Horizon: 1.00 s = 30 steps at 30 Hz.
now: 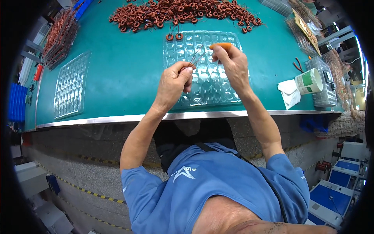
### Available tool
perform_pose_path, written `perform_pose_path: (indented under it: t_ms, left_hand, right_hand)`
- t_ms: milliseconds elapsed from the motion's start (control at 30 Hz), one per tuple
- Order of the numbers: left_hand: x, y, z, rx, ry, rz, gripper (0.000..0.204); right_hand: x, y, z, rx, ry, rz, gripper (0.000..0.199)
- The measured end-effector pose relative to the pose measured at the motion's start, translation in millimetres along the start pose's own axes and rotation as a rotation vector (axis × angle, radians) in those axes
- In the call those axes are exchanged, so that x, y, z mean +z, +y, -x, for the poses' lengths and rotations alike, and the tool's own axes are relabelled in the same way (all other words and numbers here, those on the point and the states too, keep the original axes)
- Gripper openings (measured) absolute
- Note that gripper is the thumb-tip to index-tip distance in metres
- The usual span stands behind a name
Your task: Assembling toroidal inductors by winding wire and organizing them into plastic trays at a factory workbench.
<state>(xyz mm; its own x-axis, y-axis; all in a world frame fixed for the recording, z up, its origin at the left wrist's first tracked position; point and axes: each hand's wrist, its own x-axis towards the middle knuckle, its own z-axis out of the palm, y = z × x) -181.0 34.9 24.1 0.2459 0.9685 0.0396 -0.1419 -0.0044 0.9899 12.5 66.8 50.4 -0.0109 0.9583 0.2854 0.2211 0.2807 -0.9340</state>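
Observation:
My left hand (174, 84) is closed, its thumb and fingers pinching a small reddish-brown wire-wound ring coil (183, 69), mostly hidden by the fingers. Thin wire leads (198, 55) stick up from it toward my right hand (233, 64). That hand is closed too, with something orange (221, 45) along its fingertips; whether it is a finger cover or a tool I cannot make out. Both hands are above a clear plastic tray (191, 99) with round pockets. Two ring coils (169, 37) lie side by side at its far left corner, leads pointing away.
A heap of similar coils (183, 11) spreads along the far side of the green table (117, 78). Another clear tray (72, 85) lies at left. At right are a green-and-white tub (307, 82), white paper (289, 93), pliers (298, 65) and stacked trays. Filled trays (60, 39) stand far left.

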Motion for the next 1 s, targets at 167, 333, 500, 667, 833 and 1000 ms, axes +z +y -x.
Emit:
perform_pose_path:
  t_ms: [167,333,500,667,833,1000]
  left_hand:
    - [5.5,0.1,-7.7,0.067,0.017,-0.265,0.02]
    - [6.2,7.7,-23.6,0.196,0.021,-0.335,0.02]
    - [-43.1,-19.6,-55.5,0.63,0.39,-0.536,0.011]
    - [-56.9,-39.9,-70.9,0.479,0.421,-0.641,0.014]
    - [-52.1,-44.4,-77.9,0.43,0.355,-0.617,0.014]
    - [-56.0,-44.5,-73.7,0.439,0.331,-0.672,0.014]
  right_hand:
    - [21.6,-3.1,21.7,0.036,-0.17,-0.138,0.028]
    - [20.1,1.8,6.4,0.068,-0.139,-0.221,0.021]
    - [23.5,3.4,-65.4,-0.157,-0.033,0.086,0.019]
    - [39.2,70.2,-139.0,-0.364,-0.207,0.362,0.016]
    - [34.2,90.4,-153.7,-0.313,-0.329,0.469,0.019]
    - [37.3,97.6,-144.1,-0.411,-0.257,0.459,0.041]
